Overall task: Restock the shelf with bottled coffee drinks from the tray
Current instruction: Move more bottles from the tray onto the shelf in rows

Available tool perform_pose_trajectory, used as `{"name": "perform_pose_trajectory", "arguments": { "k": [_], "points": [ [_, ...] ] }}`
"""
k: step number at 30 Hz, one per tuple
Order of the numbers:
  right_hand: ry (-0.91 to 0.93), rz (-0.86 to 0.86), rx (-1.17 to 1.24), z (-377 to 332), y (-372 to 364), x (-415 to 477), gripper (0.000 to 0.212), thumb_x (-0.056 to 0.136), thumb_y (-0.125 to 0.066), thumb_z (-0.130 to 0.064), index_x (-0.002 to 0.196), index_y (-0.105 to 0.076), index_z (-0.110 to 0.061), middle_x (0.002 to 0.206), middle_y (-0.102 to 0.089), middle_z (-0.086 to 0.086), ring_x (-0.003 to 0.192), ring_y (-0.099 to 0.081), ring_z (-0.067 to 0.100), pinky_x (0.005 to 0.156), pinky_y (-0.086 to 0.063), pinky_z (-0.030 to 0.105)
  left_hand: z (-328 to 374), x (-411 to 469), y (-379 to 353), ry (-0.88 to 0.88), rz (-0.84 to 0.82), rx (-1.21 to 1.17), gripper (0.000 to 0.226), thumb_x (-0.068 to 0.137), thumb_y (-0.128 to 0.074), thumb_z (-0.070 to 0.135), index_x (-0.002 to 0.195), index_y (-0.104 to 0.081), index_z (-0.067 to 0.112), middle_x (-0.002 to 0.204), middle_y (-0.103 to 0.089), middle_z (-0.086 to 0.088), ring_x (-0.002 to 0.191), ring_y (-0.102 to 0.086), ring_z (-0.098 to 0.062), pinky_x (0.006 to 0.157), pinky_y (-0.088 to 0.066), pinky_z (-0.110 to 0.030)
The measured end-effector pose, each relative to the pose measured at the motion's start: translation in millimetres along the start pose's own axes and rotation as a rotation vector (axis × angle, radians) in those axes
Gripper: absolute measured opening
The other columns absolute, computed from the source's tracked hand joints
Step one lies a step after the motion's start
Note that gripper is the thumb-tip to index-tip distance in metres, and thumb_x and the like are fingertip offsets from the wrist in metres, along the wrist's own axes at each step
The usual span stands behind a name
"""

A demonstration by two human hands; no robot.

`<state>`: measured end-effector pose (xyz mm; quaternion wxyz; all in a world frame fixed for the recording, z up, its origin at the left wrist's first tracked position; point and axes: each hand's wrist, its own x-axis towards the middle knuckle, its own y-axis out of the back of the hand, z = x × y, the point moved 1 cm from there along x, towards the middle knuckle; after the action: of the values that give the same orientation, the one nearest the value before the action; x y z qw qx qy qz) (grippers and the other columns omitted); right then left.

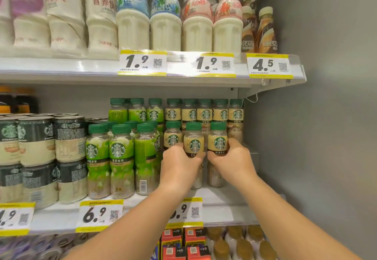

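Observation:
Two beige-labelled coffee bottles with green caps stand side by side near the front of the middle shelf [228, 198]. My left hand [179, 168] grips the left bottle [193, 139] around its middle. My right hand [232, 162] grips the right bottle [217, 138] the same way. Behind them, more beige-labelled coffee bottles [205, 113] stand in rows toward the back. The tray is out of view.
Green-labelled bottles [118, 153] stand just left of my hands, with stacked cans [36, 137] further left. Milk drinks [165, 19] fill the upper shelf. A grey side wall [316, 137] bounds the shelf on the right. Cartons [183, 241] and bottles sit below.

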<state>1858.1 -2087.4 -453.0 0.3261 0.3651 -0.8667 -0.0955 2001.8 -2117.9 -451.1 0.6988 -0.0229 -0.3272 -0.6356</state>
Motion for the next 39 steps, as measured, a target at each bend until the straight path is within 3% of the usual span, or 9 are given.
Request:
{"name": "perform_pose_trajectory", "arguments": {
  "k": [4,7,9,14,18,23,26,33,39],
  "points": [
    [-0.015,-0.062,-0.021,13.5,2.8,-12.5,0.037,0.078,-0.078,-0.037,0.108,-0.062,-0.023,0.098,-0.070,-0.004,0.090,-0.065,0.017,0.072,-0.047,0.027,-5.3,-11.6,-9.4,-0.094,-0.013,0.085,0.050,0.079,-0.080,0.030,0.122,-0.057,0.017,0.121,-0.054,-0.001,0.101,-0.057,-0.019,0.083,-0.046,-0.027],
    [-0.023,-0.123,-0.096,19.0,7.7,-20.4,0.024,0.078,-0.074,-0.030,0.099,-0.064,-0.024,0.092,-0.069,-0.005,0.085,-0.064,0.015,0.070,-0.049,0.029,-11.2,-18.7,-7.2,-0.049,-0.036,0.133,0.075,0.077,-0.083,0.024,0.137,-0.040,0.013,0.135,-0.044,-0.007,0.119,-0.055,-0.028,0.092,-0.049,-0.035],
    [-0.028,-0.160,-0.150,20.4,8.5,-20.9,0.018,0.077,-0.072,-0.024,0.095,-0.069,-0.019,0.089,-0.070,-0.003,0.082,-0.064,0.016,0.069,-0.053,0.031,-14.2,-19.0,-3.7,0.021,-0.078,0.239,0.077,0.075,-0.085,0.028,0.133,-0.039,0.009,0.130,-0.049,-0.011,0.117,-0.057,-0.032,0.089,-0.051,-0.038],
    [-0.068,-0.210,-0.183,29.1,-1.5,-13.5,0.026,0.079,-0.076,-0.026,0.103,-0.072,-0.016,0.095,-0.072,0.000,0.084,-0.066,0.019,0.071,-0.053,0.030,-13.3,-20.1,-3.4,0.087,-0.166,0.346,0.035,0.081,-0.077,0.035,0.094,-0.054,0.011,0.099,-0.066,-0.008,0.092,-0.065,-0.031,0.075,-0.057,-0.037],
    [-0.057,-0.226,-0.214,30.7,-14.4,-4.3,0.035,0.079,-0.079,-0.032,0.109,-0.069,-0.015,0.104,-0.070,0.004,0.092,-0.064,0.023,0.074,-0.050,0.030,-12.9,-12.6,-7.4,0.078,-0.177,0.392,0.032,0.084,-0.076,0.031,0.100,-0.060,0.009,0.104,-0.066,-0.011,0.096,-0.066,-0.031,0.071,-0.052,-0.033],
    [-0.011,-0.204,-0.236,32.0,-20.9,2.0,0.042,0.080,-0.078,-0.033,0.115,-0.067,-0.013,0.113,-0.067,0.007,0.101,-0.063,0.026,0.079,-0.048,0.029,-15.7,-6.9,-12.3,0.037,-0.139,0.427,0.044,0.088,-0.073,0.025,0.119,-0.047,0.007,0.115,-0.061,-0.014,0.108,-0.062,-0.035,0.078,-0.049,-0.037],
    [-0.024,-0.223,-0.268,30.3,-21.0,4.5,0.047,0.083,-0.076,-0.035,0.121,-0.063,-0.012,0.118,-0.064,0.008,0.105,-0.061,0.027,0.076,-0.042,0.025,-15.6,-4.4,-13.1,0.014,-0.148,0.450,0.040,0.089,-0.072,0.022,0.117,-0.049,0.006,0.116,-0.061,-0.015,0.108,-0.061,-0.035,0.080,-0.051,-0.038],
    [-0.003,-0.217,-0.281,29.6,-20.7,4.1,0.044,0.082,-0.077,-0.034,0.118,-0.065,-0.012,0.115,-0.066,0.010,0.102,-0.062,0.027,0.076,-0.043,0.025,-13.9,-3.7,-13.5,-0.056,-0.167,0.479,0.024,0.092,-0.067,0.020,0.109,-0.058,0.005,0.112,-0.063,-0.016,0.107,-0.063,-0.034,0.076,-0.048,-0.035],
    [-0.007,-0.234,-0.280,29.5,-19.2,-0.1,0.048,0.084,-0.075,-0.032,0.125,-0.062,-0.011,0.120,-0.065,0.010,0.107,-0.061,0.028,0.078,-0.041,0.023,-15.2,-4.6,-14.3,-0.075,-0.187,0.518,0.031,0.092,-0.068,0.023,0.114,-0.057,0.004,0.116,-0.062,-0.017,0.110,-0.061,-0.035,0.084,-0.051,-0.039]
  ]
}}
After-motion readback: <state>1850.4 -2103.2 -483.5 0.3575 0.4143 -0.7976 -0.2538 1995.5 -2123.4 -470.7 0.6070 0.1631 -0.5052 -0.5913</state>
